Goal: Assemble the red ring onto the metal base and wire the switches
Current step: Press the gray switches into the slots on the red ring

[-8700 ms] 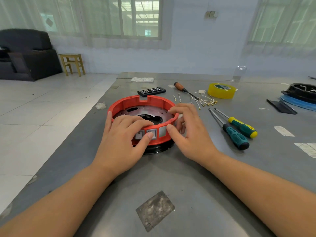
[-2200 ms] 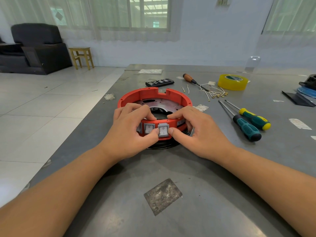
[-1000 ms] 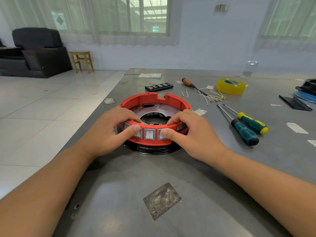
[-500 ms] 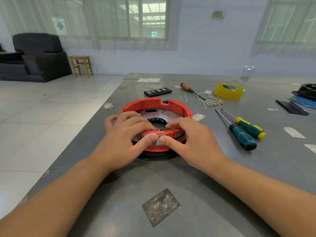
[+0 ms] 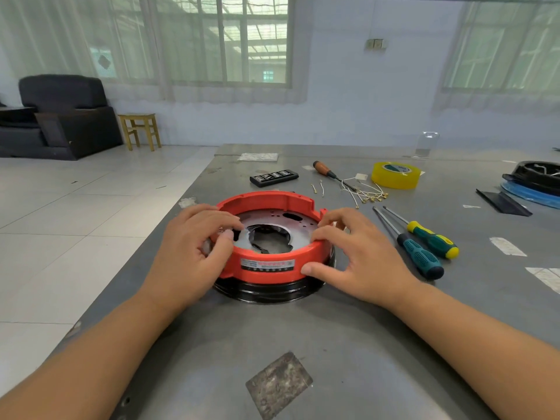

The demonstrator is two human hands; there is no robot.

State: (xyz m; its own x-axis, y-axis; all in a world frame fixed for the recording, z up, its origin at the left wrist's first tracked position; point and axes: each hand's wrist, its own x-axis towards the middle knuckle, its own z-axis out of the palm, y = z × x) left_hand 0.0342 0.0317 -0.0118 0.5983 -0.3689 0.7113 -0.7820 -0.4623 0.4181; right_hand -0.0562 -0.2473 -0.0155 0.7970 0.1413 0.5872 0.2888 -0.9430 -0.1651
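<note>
The red ring (image 5: 266,262) sits on the metal base (image 5: 269,291), with the black rim of the base showing below it at the near side. A label plate (image 5: 268,264) on the ring's outer wall faces the viewer. Inside the ring, the perforated metal plate (image 5: 272,221) and its central opening are exposed. The assembly rests near the left edge of the tabletop (image 5: 333,344).

The left hand (image 5: 194,253) grips the ring's left side, fingers curled over the top edge and thumb against the outer wall. The right hand (image 5: 357,259) holds the right side, fingertips on the top edge and thumb pressed against the lower outer wall.

Status, as judged: ring placement appears done or nearly so; whether it is fully seated or fastened cannot be told. No switches are visible from this angle. No wires are seen attached to the assembly, so the wiring step appears outstanding.

The loose wires with brass terminals (image 5: 366,194) lie beyond the ring. Two green-handled screwdrivers (image 5: 421,247) lie to the right, untouched. An orange-handled screwdriver (image 5: 325,170), a roll of yellow tape (image 5: 395,174) and a black bit case (image 5: 274,177) lie farther back.
</note>
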